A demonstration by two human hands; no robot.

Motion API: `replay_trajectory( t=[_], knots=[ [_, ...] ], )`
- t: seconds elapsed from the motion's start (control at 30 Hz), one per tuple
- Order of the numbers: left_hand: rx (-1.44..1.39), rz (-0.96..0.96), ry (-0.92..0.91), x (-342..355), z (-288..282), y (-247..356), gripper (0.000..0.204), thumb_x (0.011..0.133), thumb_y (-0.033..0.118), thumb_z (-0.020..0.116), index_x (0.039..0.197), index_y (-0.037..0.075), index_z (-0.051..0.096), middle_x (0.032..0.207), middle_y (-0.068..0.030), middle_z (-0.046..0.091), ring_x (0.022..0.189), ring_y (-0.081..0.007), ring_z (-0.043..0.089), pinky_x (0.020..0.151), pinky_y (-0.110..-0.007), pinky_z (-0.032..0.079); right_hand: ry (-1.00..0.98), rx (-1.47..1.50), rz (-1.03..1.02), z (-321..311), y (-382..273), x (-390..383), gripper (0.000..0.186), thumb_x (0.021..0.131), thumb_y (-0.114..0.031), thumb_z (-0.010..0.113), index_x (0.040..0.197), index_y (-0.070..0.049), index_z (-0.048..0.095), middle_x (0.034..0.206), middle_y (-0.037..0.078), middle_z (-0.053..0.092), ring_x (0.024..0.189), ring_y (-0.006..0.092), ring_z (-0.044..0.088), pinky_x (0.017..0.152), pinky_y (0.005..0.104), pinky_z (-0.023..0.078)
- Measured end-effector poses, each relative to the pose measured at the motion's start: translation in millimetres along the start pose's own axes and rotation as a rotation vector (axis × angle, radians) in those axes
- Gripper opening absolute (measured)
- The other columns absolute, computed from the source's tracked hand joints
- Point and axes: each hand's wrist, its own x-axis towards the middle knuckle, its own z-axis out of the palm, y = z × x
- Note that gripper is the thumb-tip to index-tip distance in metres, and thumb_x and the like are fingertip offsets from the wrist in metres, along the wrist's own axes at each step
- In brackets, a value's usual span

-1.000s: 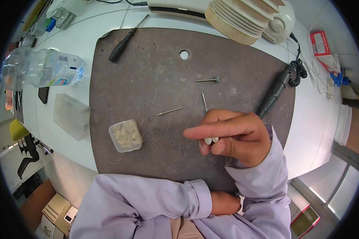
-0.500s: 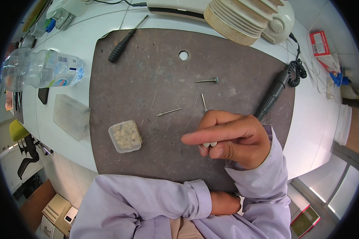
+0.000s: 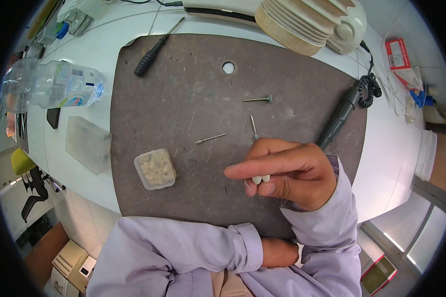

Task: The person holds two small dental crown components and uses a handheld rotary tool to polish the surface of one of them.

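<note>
Raised above the brown mat, my right hand [image 3: 292, 173] is closed, with its index finger stretched to the left. Small white tooth-shaped pieces [image 3: 261, 179] show pinched between the thumb and fingers; whether they are joined, I cannot make out. My left arm lies across my lap, and only the wrist and back part of my left hand [image 3: 280, 251] show. Its fingers are hidden behind the right sleeve. Left of the right hand, a small clear box [image 3: 155, 169] holds several cream-coloured tooth-like pieces. A thin metal bur [image 3: 254, 127] lies just beyond the right hand.
On the mat [image 3: 193, 104] lie another bur [image 3: 209, 139], a disc-ended bit [image 3: 257, 99], a screwdriver [image 3: 151, 58] and a black rotary handpiece [image 3: 338, 118]. A plastic bottle [image 3: 74, 85] and an empty clear case [image 3: 87, 144] are at left. A ribbed lamp-like hood [image 3: 297, 24] overhangs the back.
My right thumb has shifted slightly, and a bit more of the white pieces shows. The left arm and the things on the mat stay as they were.
</note>
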Motion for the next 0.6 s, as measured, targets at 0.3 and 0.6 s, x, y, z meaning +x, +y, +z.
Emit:
replay_trajectory(
  t=[0.3,0.6],
  knots=[
    [0.026,-0.016,0.062,5,30,-1,0.027,0.066,0.024,0.069,0.083,0.004,0.067,0.083,-0.0116,0.067,0.081,-0.0234,0.067,0.078,-0.03,0.051,-0.109,-0.016,0.007,-8,1,0,0.031,0.092,-0.005,0.06,0.122,0.003,0.063,0.093,0.01,0.061,0.087,0.0156,0.059,0.077,0.0266,0.046],
    [0.271,0.05,-0.019,-1,-15,5,0.027,0.067,0.026,0.068,0.083,0.003,0.067,0.079,-0.0113,0.067,0.081,-0.0227,0.067,0.078,-0.03,0.051,0.033,0.028,0.037,3,-3,-1,0.027,0.087,-0.005,0.067,0.111,0.007,0.068,0.085,0.012,0.063,0.077,0.0159,0.061,0.07,0.0267,0.046]
  ],
)
